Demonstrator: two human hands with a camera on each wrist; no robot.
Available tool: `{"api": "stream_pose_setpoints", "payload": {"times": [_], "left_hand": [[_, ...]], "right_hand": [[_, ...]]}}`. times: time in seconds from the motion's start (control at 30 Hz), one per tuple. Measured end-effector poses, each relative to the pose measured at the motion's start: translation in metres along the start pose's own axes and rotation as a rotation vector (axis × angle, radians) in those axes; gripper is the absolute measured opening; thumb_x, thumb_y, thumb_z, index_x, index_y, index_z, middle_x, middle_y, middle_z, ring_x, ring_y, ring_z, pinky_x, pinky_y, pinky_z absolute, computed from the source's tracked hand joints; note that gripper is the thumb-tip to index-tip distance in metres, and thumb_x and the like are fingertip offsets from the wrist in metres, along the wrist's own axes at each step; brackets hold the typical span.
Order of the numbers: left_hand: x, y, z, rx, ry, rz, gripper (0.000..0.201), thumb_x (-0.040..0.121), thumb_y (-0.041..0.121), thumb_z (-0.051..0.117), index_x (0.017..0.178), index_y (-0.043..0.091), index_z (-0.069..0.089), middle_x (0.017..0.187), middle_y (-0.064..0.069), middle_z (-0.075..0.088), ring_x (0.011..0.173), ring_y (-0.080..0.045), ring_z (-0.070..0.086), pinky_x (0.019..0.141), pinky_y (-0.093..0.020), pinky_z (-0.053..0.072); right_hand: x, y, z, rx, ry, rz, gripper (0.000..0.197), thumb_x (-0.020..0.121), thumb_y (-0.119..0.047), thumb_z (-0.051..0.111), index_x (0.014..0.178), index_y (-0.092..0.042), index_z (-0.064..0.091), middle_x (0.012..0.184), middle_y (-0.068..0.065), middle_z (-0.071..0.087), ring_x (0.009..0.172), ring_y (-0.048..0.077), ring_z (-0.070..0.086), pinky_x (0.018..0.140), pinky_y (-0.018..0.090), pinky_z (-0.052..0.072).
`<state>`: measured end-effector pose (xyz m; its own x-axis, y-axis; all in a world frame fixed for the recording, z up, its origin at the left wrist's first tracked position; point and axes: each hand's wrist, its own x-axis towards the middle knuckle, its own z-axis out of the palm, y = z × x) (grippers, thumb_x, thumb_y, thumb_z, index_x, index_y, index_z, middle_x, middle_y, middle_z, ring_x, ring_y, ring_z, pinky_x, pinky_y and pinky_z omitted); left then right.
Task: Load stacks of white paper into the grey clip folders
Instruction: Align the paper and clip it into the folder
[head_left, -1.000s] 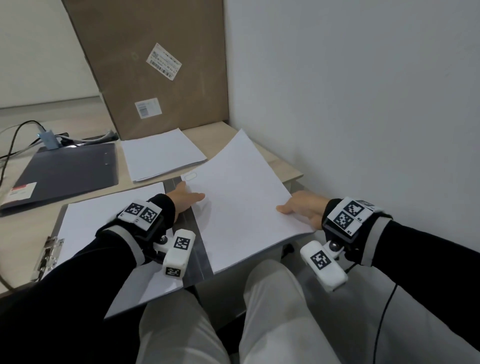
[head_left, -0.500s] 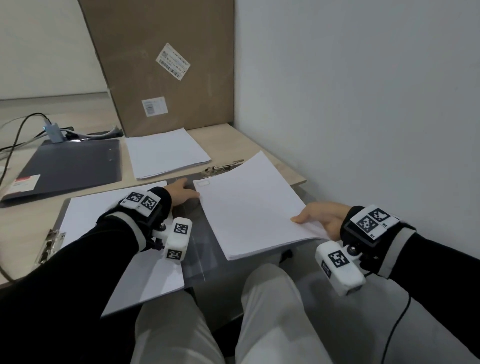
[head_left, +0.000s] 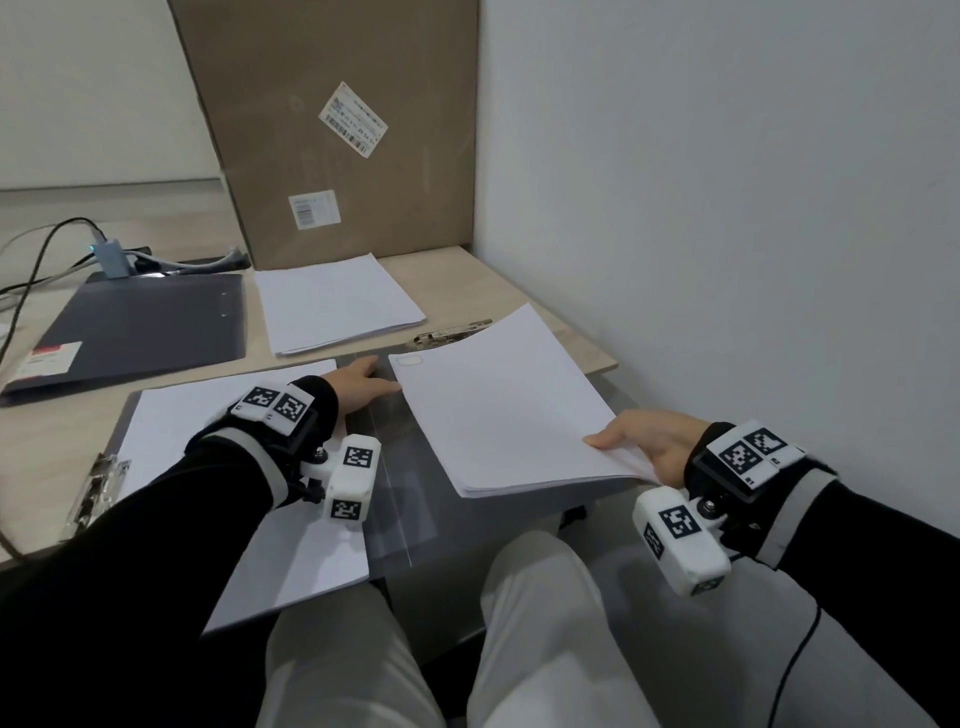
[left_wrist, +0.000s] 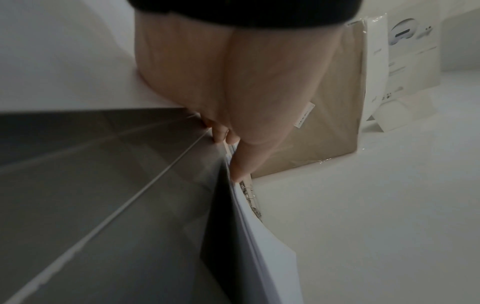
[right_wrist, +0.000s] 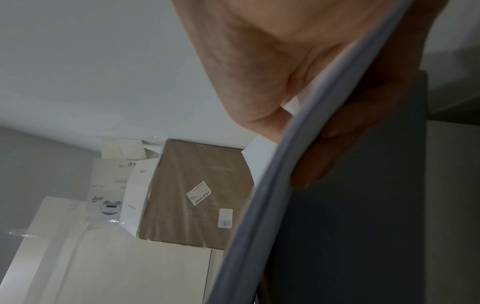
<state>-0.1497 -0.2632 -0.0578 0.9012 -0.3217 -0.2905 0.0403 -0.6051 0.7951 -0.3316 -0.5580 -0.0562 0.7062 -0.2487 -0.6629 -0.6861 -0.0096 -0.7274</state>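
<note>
An open grey clip folder (head_left: 405, 499) lies across the desk's front edge. Its left half carries a white paper stack (head_left: 208, 452) under a metal clip (head_left: 96, 488). A second paper stack (head_left: 509, 410) rests tilted over the right half, short of the far metal clip (head_left: 452, 330). My right hand (head_left: 644, 441) pinches this stack's near right corner, thumb on top and fingers (right_wrist: 324, 164) underneath. My left hand (head_left: 363, 387) lies flat at the spine, and its thumb (left_wrist: 239, 164) touches the stack's left edge (left_wrist: 259, 246).
A closed dark folder (head_left: 145, 327) and a loose paper stack (head_left: 337, 306) lie further back. A cardboard box (head_left: 337, 130) stands behind them. The white wall (head_left: 727, 208) runs close on the right. Cables (head_left: 31, 270) trail at the far left. My knees (head_left: 545, 623) are below the desk edge.
The right stack has come down and slid toward me and to the right, uncovering the far metal clip. My left hand has come off the sheet's top to its left edge.
</note>
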Motion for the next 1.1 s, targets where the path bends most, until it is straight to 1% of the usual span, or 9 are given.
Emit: {"api": "stream_pose_setpoints", "payload": {"times": [0.1, 0.27, 0.33, 0.47, 0.6, 0.77, 0.87, 0.93, 1.1], "left_hand": [[0.002, -0.004, -0.002, -0.035, 0.007, 0.008, 0.076, 0.089, 0.032, 0.06, 0.151, 0.015, 0.019, 0.155, -0.009, 0.03, 0.139, -0.028, 0.036, 0.115, -0.044, 0.031], [0.001, -0.005, 0.0, -0.11, 0.041, -0.005, 0.072, 0.091, 0.041, 0.054, 0.15, 0.019, 0.021, 0.156, -0.004, 0.028, 0.141, -0.026, 0.033, 0.116, -0.042, 0.029], [0.001, -0.004, 0.002, -0.146, 0.037, -0.01, 0.067, 0.093, 0.037, 0.052, 0.15, 0.019, 0.022, 0.155, -0.003, 0.029, 0.141, -0.024, 0.033, 0.117, -0.04, 0.029], [0.001, -0.004, 0.003, -0.173, 0.026, -0.007, 0.065, 0.095, 0.03, 0.051, 0.151, 0.016, 0.02, 0.155, -0.003, 0.029, 0.14, -0.024, 0.034, 0.116, -0.039, 0.03], [0.001, -0.005, 0.001, -0.151, 0.01, -0.005, 0.069, 0.093, 0.032, 0.054, 0.151, 0.018, 0.02, 0.157, -0.002, 0.025, 0.142, -0.022, 0.031, 0.116, -0.038, 0.028], [0.002, -0.003, 0.003, -0.128, 0.006, 0.003, 0.066, 0.095, 0.027, 0.052, 0.151, 0.016, 0.02, 0.157, -0.002, 0.023, 0.142, -0.022, 0.029, 0.113, -0.032, 0.03], [0.001, -0.003, 0.003, -0.124, 0.018, 0.003, 0.064, 0.095, 0.026, 0.051, 0.151, 0.015, 0.02, 0.156, -0.002, 0.025, 0.142, -0.022, 0.03, 0.11, -0.031, 0.032], [0.002, -0.004, 0.003, -0.081, 0.011, 0.01, 0.066, 0.095, 0.029, 0.051, 0.151, 0.014, 0.019, 0.158, -0.003, 0.023, 0.144, -0.021, 0.026, 0.116, -0.032, 0.025], [0.001, -0.004, 0.003, -0.114, -0.005, 0.017, 0.066, 0.096, 0.026, 0.049, 0.152, 0.013, 0.017, 0.159, -0.002, 0.019, 0.145, -0.02, 0.023, 0.117, -0.032, 0.022]], "right_hand": [[-0.002, -0.001, 0.003, -0.001, 0.003, -0.008, 0.013, 0.092, -0.011, 0.053, 0.088, -0.003, 0.062, 0.06, 0.01, 0.072, 0.047, 0.022, 0.067, 0.05, 0.024, 0.052], [-0.004, -0.002, 0.003, 0.019, 0.013, -0.034, 0.012, 0.092, -0.011, 0.054, 0.091, -0.004, 0.064, 0.065, 0.009, 0.073, 0.051, 0.021, 0.069, 0.059, 0.027, 0.052], [-0.003, -0.002, 0.004, 0.02, 0.022, -0.031, 0.013, 0.093, -0.01, 0.052, 0.092, -0.004, 0.063, 0.063, 0.009, 0.072, 0.054, 0.023, 0.069, 0.056, 0.026, 0.053], [-0.002, -0.002, 0.01, 0.018, 0.03, -0.025, 0.015, 0.092, -0.007, 0.051, 0.105, -0.004, 0.059, 0.062, 0.01, 0.072, 0.071, 0.027, 0.064, 0.068, 0.034, 0.049], [-0.002, -0.001, 0.009, -0.012, 0.045, 0.002, 0.015, 0.094, -0.008, 0.049, 0.086, -0.005, 0.06, 0.053, 0.008, 0.069, 0.042, 0.02, 0.066, 0.057, 0.028, 0.048], [-0.002, -0.001, 0.006, -0.006, 0.062, 0.014, 0.017, 0.094, -0.008, 0.048, 0.081, -0.004, 0.058, 0.048, 0.008, 0.066, 0.037, 0.019, 0.063, 0.041, 0.019, 0.048], [-0.003, -0.004, 0.01, 0.002, 0.08, -0.001, 0.01, 0.093, -0.008, 0.051, 0.088, -0.005, 0.059, 0.051, 0.008, 0.068, 0.059, 0.026, 0.064, 0.06, 0.029, 0.048], [-0.002, -0.006, 0.011, 0.006, 0.076, -0.005, 0.008, 0.092, -0.009, 0.052, 0.094, -0.006, 0.059, 0.054, 0.009, 0.069, 0.071, 0.027, 0.06, 0.065, 0.032, 0.046], [-0.001, -0.012, 0.014, -0.025, 0.078, 0.018, 0.014, 0.091, -0.009, 0.054, 0.103, -0.006, 0.058, 0.079, 0.013, 0.068, 0.076, 0.028, 0.059, 0.071, 0.032, 0.047]]}}
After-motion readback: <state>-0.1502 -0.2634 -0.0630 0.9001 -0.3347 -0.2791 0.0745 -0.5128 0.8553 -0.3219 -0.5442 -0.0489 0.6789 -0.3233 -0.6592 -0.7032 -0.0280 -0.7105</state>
